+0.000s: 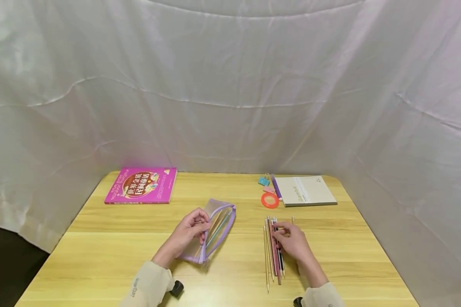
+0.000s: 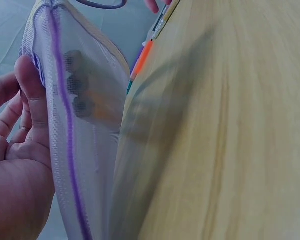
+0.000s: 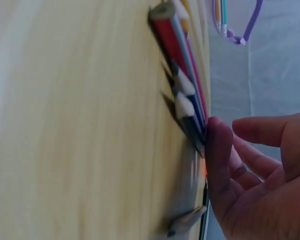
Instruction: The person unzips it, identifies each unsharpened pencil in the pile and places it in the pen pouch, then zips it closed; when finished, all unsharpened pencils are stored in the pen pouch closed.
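My left hand [image 1: 190, 228] pinches the purple zippered edge of a see-through mesh pencil pouch [image 1: 227, 230], whose mouth gapes upward. Several pencils [image 1: 220, 228] lie inside it, one with a teal shaft. In the left wrist view the thumb presses the edge of the pouch [image 2: 102, 165]. On the table, my right hand [image 1: 293, 242] touches a bundle of loose pencils [image 1: 273, 251]; some are black, some red, some wood-coloured. The right wrist view shows the thumb against the pencils [image 3: 182, 65], with a gap between it and the index finger.
A pink book [image 1: 142, 185] lies at the back left. At the back right are a white notebook [image 1: 307, 190], a purple pen [image 1: 276, 187], an orange-red ring [image 1: 269, 200], and small blue [image 1: 264, 181] and pink [image 1: 269, 189] items. One pencil [image 1: 293, 220] sits right of the bundle.
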The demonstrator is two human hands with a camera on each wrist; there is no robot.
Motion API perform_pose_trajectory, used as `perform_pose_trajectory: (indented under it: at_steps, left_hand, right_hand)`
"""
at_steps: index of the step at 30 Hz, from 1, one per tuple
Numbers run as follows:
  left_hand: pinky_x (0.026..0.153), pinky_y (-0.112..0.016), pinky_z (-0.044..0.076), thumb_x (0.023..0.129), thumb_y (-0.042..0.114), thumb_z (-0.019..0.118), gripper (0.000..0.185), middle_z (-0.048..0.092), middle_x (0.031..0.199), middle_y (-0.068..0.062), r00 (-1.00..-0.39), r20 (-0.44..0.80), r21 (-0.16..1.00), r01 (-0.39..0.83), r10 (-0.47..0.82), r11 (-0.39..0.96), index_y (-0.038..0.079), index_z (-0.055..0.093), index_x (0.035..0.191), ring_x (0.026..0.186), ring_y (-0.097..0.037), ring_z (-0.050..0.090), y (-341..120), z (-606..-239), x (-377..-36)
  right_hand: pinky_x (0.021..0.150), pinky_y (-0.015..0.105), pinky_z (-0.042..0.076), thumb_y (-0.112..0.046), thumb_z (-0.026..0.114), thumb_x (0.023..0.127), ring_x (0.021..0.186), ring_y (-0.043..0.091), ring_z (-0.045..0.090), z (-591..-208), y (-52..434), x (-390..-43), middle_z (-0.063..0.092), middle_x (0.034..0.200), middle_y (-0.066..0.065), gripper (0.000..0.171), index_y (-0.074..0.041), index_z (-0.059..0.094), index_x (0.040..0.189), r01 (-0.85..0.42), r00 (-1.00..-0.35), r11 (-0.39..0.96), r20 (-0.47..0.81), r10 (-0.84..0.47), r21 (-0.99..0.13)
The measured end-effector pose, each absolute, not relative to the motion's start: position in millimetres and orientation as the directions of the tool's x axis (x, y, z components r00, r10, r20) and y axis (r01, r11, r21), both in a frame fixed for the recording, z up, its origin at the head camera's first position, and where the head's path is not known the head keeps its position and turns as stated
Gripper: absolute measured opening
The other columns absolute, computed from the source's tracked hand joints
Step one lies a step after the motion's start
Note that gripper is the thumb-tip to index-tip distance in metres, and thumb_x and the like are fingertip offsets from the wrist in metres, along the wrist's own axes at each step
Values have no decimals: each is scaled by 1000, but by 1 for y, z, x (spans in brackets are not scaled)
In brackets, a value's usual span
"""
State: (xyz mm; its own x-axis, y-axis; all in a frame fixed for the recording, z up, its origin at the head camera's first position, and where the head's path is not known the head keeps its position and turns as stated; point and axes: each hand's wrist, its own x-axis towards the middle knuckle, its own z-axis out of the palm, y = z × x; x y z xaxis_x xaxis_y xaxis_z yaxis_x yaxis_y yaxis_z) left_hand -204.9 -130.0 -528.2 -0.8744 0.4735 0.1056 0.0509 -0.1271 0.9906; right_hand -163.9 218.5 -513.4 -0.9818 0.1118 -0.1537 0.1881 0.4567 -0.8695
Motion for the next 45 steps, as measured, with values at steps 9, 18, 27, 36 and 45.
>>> perform_pose_trajectory:
  at_steps: [9,18,27,36,45]
  left_hand:
    - [56,-21,55,103,9,60,23,58,83,0,-879,109,989,51,464,-136,-8,49,114,64,-8,58,-131,-530,-205]
    - [57,-21,55,103,11,60,24,57,85,-2,-882,100,991,48,460,-124,-8,49,115,65,-9,58,-134,-532,-204]
    - [57,-21,55,104,11,60,23,57,84,-1,-884,101,991,51,457,-121,-7,50,115,65,-9,58,-133,-531,-204]
    - [56,-21,55,103,9,60,23,57,85,0,-889,90,992,38,448,-124,-8,50,115,65,-9,58,-133,-531,-203]
    - [55,-20,55,103,9,60,23,57,85,1,-891,82,990,23,447,-136,-8,50,115,64,-8,58,-132,-532,-203]
  right_hand:
    - [59,29,57,3,73,90,70,18,64,-516,229,-168,71,95,12,36,-1,69,126,168,-986,515,-134,102,-840]
    - [64,25,51,11,80,76,80,19,61,-520,231,-172,70,92,12,48,2,69,122,147,-989,538,-141,52,-830]
    - [64,26,46,-1,84,81,77,17,57,-516,244,-171,69,90,5,43,0,70,122,101,-994,661,-97,43,-744]
    - [61,25,51,-4,83,83,72,14,60,-513,234,-172,69,88,5,44,0,69,124,67,-997,696,-71,23,-715]
    - [57,27,51,-6,87,80,68,14,57,-509,224,-173,64,80,3,48,1,69,123,51,-998,766,-62,15,-641]
